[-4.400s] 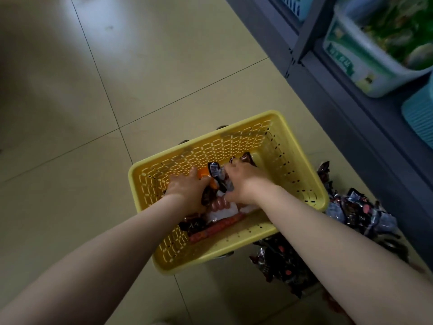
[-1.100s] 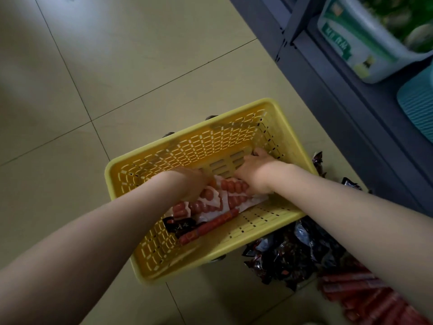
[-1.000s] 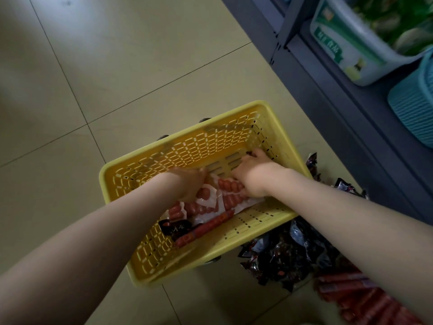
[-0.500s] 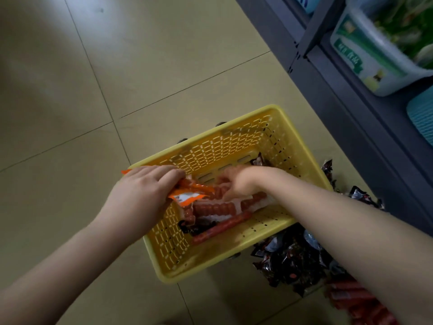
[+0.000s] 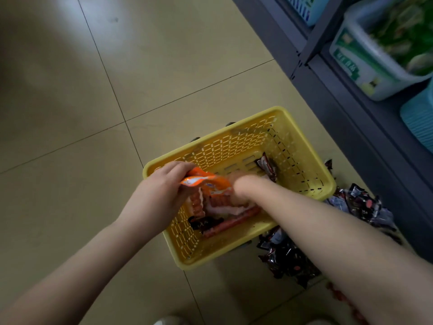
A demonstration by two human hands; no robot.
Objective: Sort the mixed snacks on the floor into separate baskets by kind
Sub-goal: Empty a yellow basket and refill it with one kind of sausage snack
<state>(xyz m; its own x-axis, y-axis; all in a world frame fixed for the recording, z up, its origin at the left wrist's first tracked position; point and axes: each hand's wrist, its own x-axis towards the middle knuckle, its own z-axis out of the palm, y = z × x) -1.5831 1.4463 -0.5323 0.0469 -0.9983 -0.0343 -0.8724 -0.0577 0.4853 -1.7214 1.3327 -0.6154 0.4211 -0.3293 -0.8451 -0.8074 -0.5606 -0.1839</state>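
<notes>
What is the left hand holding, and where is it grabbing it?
The left hand pinches the orange snack packet by its top edge, above the yellow basket.

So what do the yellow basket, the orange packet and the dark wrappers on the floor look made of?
Yellow basket: moulded plastic by the look, matte, with slotted lattice walls. Orange packet, held by the left hand: thin printed film, glossy and creased. Dark wrappers: probably foil-like film, crinkled with bright glints.

Left hand (image 5: 161, 191) with fingers curled and pinching, bare forearm stretching from the lower left, right hand (image 5: 239, 187) blurred, its grip unclear, forearm from the lower right
</notes>
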